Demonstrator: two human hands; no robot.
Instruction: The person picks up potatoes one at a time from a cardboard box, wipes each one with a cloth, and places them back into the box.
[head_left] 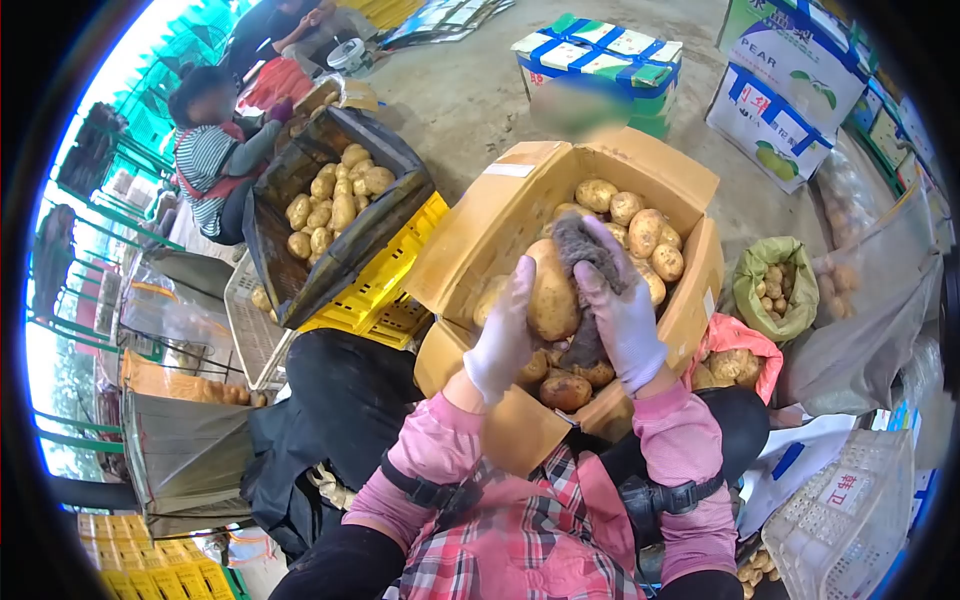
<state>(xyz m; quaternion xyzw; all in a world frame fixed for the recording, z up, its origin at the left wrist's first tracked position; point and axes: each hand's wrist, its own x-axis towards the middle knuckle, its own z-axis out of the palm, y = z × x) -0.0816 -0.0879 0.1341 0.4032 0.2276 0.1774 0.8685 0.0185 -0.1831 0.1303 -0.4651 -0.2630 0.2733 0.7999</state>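
A large potato (552, 292) is held between my two gloved hands above an open cardboard box (508, 205). My left hand (503, 335), in a pale glove, grips the potato's left side. Bunched in my right hand (625, 310) is a dark grey cloth (588, 250), pressed against the potato's right side, with its end hanging below. Several more potatoes (645, 230) lie in the box at the back and right. A few darker ones (566, 391) are at the near end, under my hands.
On the left, a black-lined crate (390, 150) of potatoes rests on yellow crates (400, 270). A person (215, 160) sits behind it. Fruit boxes (765, 120) stand at the back right. A green sack (775, 285), a pink bag (735, 362) and a white basket (840, 510) are on the right.
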